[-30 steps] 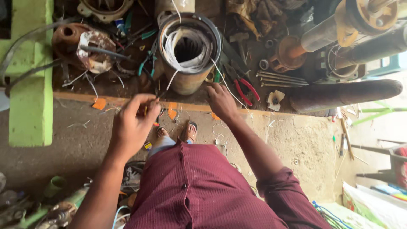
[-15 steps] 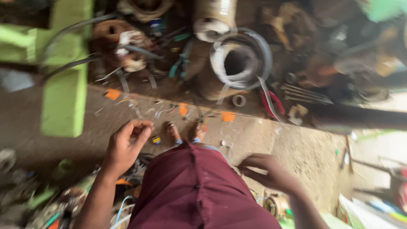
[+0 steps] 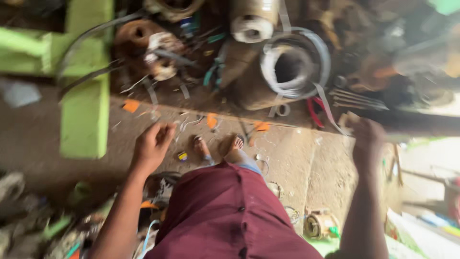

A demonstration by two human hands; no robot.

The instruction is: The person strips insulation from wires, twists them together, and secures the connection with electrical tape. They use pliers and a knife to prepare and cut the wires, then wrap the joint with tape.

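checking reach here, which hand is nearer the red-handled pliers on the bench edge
Right. The right hand is raised just right of the red-handled pliers; the left hand hangs far to their left, over the floor.

Across the upper half of the frame the cluttered wooden bench (image 3: 225, 103) leaves little room: a rusty round motor housing (image 3: 143, 41) at upper left, a metal cylinder wound with white wire (image 3: 292, 67) at upper centre, red-handled pliers (image 3: 314, 110) just beside it. A lime-green frame (image 3: 86, 96) blocks the left. Below the bench edge, bare concrete floor (image 3: 297, 158) lies open between the left hand (image 3: 152, 146) and right hand (image 3: 366, 139).
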